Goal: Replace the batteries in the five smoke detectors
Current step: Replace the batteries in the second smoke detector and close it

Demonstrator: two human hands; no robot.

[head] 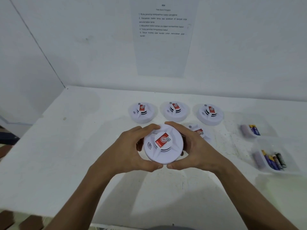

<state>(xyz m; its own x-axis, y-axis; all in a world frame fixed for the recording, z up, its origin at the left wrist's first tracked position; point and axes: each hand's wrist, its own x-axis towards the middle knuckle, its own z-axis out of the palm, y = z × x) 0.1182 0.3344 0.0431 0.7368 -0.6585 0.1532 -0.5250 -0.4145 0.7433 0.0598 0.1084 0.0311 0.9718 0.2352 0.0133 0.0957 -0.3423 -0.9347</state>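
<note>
so both hands, left hand (131,146) & right hand (197,146), clamp smoke detector (163,145) rim above table (66,155).

left hand (131,146) + right hand (196,146) grip smoke detector (163,145) | above table (66,155)

A table (66,163) stands against a wall (99,47), with a sheet (163,39) on the wall above it. Three detectors (176,111) sit in a row at the back. In front of them, two hands (126,151) hold a fourth detector (163,145) between them above the table. A fifth detector (198,131) lies just behind the right hand. To the right, two trays (259,130) lie one before the other, each with batteries (274,160) inside.
</note>
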